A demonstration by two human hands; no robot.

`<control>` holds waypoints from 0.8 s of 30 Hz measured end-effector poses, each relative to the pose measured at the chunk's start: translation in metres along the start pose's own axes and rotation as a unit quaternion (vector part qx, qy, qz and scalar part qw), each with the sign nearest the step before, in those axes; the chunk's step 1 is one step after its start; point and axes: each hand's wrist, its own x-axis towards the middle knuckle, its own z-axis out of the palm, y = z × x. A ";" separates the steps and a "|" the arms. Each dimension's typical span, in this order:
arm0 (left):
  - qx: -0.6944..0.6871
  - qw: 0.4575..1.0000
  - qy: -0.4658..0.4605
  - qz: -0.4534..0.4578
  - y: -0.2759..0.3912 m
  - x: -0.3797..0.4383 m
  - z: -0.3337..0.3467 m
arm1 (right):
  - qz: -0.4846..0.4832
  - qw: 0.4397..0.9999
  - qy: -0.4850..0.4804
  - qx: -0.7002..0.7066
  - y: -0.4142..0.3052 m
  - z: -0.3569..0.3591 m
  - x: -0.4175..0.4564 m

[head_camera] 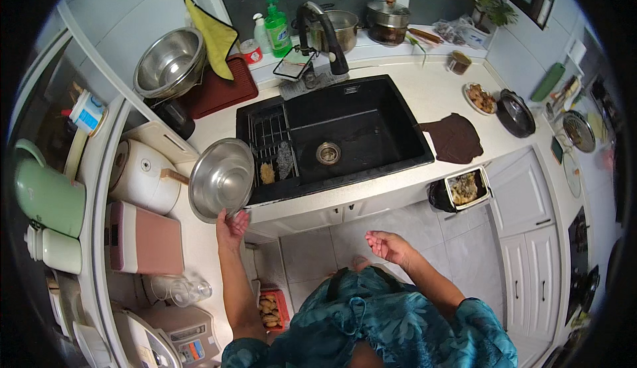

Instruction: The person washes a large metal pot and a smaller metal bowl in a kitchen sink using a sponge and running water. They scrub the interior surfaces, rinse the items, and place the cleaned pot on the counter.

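My left hand (233, 224) is at the lower rim of a stainless steel bowl (221, 181), its thumb at the rim and its palm turned up. The bowl is tilted beside the left end of a black sink (358, 134); whether it rests on the counter I cannot tell. My right hand (390, 247) is in the air over the floor, fingers loosely curled, with nothing visible in it. A wire rack (268, 131) in the sink's left part holds a tan scrubber (267, 173) and a steel wool pad (284, 160). A black faucet (331, 39) rises behind the sink.
Right of the sink lie a dark brown cloth (455, 138), a plate of food (480, 98) and a black pan (515, 112). A waste bin (467, 189) hangs at the cabinet front. More steel bowls (170, 63) stand at the back left, near a white rice cooker (149, 176).
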 end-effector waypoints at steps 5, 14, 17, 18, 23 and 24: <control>0.039 0.999 0.002 -0.025 0.005 0.026 -0.013 | -0.064 0.997 0.017 0.036 -0.008 0.012 -0.018; 0.047 0.998 0.020 -0.022 0.003 0.010 -0.005 | -0.107 0.986 0.036 0.122 -0.037 -0.031 -0.051; 0.036 0.994 0.101 0.020 -0.011 -0.021 0.039 | -0.115 0.981 0.037 0.152 -0.054 -0.050 -0.044; 0.057 0.991 0.111 0.044 -0.016 -0.022 0.027 | -0.114 0.980 0.027 0.159 -0.061 -0.050 -0.039; 0.254 0.955 0.000 0.152 -0.088 -0.027 0.133 | -0.115 0.968 0.050 0.217 -0.095 -0.066 -0.033; 0.304 0.939 -0.054 0.152 -0.100 -0.031 0.158 | -0.115 0.969 0.044 0.216 -0.099 -0.071 -0.028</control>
